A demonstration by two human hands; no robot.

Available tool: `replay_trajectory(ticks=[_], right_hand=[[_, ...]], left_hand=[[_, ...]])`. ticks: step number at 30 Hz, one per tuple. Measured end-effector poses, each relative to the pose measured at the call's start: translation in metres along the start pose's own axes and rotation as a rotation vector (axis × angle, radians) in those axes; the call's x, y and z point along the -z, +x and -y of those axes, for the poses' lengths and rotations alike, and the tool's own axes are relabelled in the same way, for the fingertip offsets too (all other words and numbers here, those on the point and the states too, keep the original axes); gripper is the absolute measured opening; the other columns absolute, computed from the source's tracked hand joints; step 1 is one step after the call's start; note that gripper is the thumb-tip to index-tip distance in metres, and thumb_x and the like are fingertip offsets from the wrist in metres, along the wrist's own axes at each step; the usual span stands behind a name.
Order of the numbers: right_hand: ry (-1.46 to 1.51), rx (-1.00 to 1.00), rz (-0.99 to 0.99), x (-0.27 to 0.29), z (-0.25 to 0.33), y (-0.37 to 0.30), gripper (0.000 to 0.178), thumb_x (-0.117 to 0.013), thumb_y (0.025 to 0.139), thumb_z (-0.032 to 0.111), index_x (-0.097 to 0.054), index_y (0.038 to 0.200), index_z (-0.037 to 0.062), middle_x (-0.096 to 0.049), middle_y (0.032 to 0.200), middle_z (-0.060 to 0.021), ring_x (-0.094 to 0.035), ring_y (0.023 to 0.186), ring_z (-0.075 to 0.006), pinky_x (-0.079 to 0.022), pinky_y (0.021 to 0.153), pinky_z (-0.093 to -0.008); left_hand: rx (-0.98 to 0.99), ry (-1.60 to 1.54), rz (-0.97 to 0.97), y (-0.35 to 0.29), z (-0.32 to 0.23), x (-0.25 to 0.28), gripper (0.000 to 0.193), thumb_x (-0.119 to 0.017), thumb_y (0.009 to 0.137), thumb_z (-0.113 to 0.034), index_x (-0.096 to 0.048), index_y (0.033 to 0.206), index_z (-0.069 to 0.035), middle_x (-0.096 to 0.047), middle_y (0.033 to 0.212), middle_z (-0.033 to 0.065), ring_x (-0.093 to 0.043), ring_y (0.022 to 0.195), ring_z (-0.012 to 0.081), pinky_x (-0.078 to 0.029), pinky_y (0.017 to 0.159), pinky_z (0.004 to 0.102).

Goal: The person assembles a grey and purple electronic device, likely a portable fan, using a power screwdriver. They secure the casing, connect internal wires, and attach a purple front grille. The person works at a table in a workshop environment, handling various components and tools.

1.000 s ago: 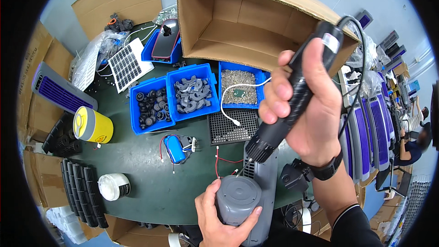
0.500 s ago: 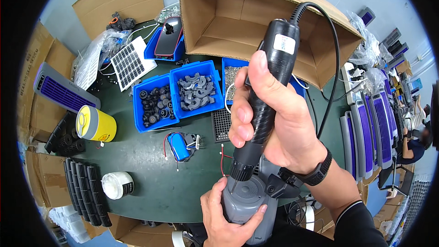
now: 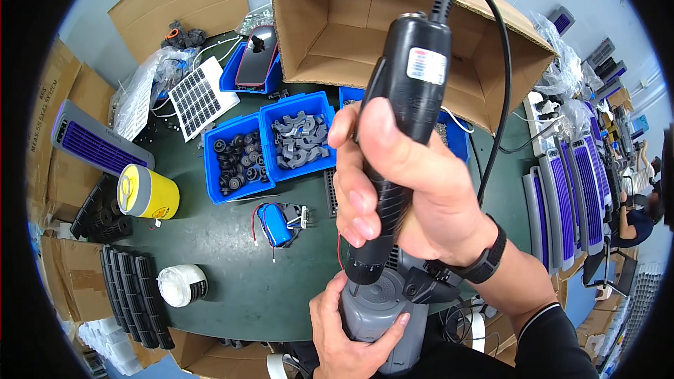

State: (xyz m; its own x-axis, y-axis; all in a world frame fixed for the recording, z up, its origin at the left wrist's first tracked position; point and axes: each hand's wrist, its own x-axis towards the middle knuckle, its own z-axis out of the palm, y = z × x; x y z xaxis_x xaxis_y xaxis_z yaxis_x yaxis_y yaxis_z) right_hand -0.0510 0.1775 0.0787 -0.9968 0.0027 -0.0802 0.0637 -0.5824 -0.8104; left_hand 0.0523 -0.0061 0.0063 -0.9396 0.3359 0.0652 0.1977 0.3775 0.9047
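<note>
On the black screwdriver, a white-and-red label

The right hand has swung the black cylindrical power screwdriver from a rightward slant to a steeper stance over the rounded grey plastic housing. Its thin metal bit, a second ago at the housing's far edge, now points down at the end's left part. Beyond the housing, the hand now hides most of the black perforated tray.
</note>
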Motion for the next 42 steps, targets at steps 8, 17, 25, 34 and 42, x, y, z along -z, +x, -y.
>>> replay_trajectory(ticks=[8,17,25,34,42], right_hand=[[-0.338,0.413,0.009,0.054,0.013,0.014,0.043,-0.060,0.106,0.045,-0.054,0.122,0.0052,-0.056,0.078,-0.0046,-0.058,0.065,-0.0171,-0.053,0.067,-0.0379],[-0.456,0.306,-0.233,0.094,-0.020,0.005,0.037,-0.083,0.093,0.027,-0.059,0.110,0.0029,-0.063,0.081,-0.0057,-0.064,0.070,-0.0161,-0.054,0.068,-0.0332],[-0.484,0.317,-0.261,0.101,-0.025,0.002,0.042,-0.084,0.092,0.028,-0.056,0.109,0.0027,-0.061,0.078,-0.0072,-0.064,0.069,-0.0183,-0.055,0.068,-0.0360],[-0.509,0.396,-0.220,0.106,-0.037,-0.008,0.046,-0.087,0.089,0.031,-0.054,0.108,0.0047,-0.061,0.077,-0.0067,-0.064,0.070,-0.0190,-0.056,0.067,-0.0358],[-0.611,0.387,-0.134,0.101,-0.042,-0.016,0.048,-0.092,0.082,0.016,-0.054,0.107,0.0047,-0.063,0.079,-0.0076,-0.066,0.073,-0.0182,-0.058,0.070,-0.0352]], left_hand=[[-0.017,-0.011,0.046,0.002,-0.001,0.003,0.095,-0.096,0.071,-0.015,-0.045,0.150,0.002,-0.056,0.132,0.0260,-0.058,0.119,0.0434,-0.049,0.103,0.0473],[0.002,-0.029,0.073,0.004,0.000,0.005,0.098,-0.095,0.070,-0.013,-0.044,0.152,0.003,-0.057,0.134,0.0257,-0.058,0.119,0.0425,-0.049,0.103,0.0471],[-0.026,-0.031,0.053,0.005,0.002,0.004,0.098,-0.095,0.070,-0.013,-0.044,0.152,0.003,-0.058,0.133,0.0251,-0.058,0.118,0.0417,-0.049,0.102,0.0466],[-0.018,-0.030,0.057,0.004,0.002,0.004,0.098,-0.096,0.070,-0.012,-0.045,0.152,0.002,-0.057,0.130,0.0249,-0.059,0.115,0.0417,-0.050,0.100,0.0466],[-0.031,-0.026,0.045,0.002,0.000,0.005,0.098,-0.096,0.070,-0.012,-0.045,0.152,0.002,-0.057,0.130,0.0251,-0.060,0.115,0.0420,-0.050,0.100,0.0469]])
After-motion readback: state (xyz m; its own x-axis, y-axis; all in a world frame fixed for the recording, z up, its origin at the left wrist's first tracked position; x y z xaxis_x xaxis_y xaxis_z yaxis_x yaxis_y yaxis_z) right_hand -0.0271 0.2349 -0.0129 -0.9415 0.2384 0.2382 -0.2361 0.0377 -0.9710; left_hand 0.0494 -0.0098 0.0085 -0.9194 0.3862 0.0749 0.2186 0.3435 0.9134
